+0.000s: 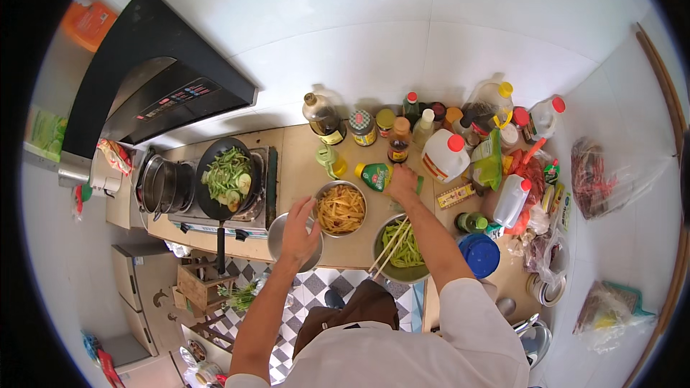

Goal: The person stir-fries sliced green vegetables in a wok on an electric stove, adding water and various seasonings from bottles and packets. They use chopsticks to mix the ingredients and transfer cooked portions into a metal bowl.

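My right hand point(403, 182) is closed around a green squeeze bottle point(375, 176), whose yellow cap points left. My left hand point(299, 230) has its fingers apart, over an empty metal bowl point(276, 242). Its fingertips are beside the rim of a metal bowl of yellow-brown fried strips point(340, 208); contact cannot be made out. Below my right forearm stands a larger metal bowl point(399, 276) of sliced green vegetable point(405, 248), with a pair of wooden chopsticks point(389, 248) resting across it.
On the gas stove at left sits a black frying pan point(214, 159) of green vegetables, its handle point(221, 245) jutting past the counter edge. A stack of pots point(167, 186) stands beside it. Sauce bottles point(323, 118), jars and a white jug point(444, 155) crowd the back and right. A range hood point(161, 70) overhangs the stove.
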Motion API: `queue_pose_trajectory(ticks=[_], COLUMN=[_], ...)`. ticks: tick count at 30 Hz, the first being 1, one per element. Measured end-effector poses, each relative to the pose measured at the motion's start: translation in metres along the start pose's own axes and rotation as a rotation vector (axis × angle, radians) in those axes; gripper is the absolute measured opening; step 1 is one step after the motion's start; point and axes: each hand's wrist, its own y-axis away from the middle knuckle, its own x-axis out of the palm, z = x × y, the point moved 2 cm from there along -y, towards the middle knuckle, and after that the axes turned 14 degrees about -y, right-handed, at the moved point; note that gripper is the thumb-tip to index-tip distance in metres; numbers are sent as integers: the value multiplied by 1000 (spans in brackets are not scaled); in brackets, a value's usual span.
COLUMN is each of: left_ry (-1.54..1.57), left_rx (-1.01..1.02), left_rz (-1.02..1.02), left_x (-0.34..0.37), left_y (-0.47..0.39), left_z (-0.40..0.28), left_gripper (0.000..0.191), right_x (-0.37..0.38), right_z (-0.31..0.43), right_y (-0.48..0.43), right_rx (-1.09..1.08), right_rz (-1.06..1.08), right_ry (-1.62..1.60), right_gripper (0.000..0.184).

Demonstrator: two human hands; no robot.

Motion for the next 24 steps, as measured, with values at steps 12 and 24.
queue_pose_trajectory(ticks=[12, 24], left_ry=[834, 371], left_rx=[-456, 20], left_rz=[181, -277], left_x=[-23, -57], left_y=[-23, 28], left_z=[-38, -50], left_gripper=[47, 44], right_x=[-91, -93], right_z=[71, 127], right_y=[153, 241], right_rx=[-691, -618], right_rz=[-552, -792], right_ry=[-319, -646], right_gripper=[39, 79])
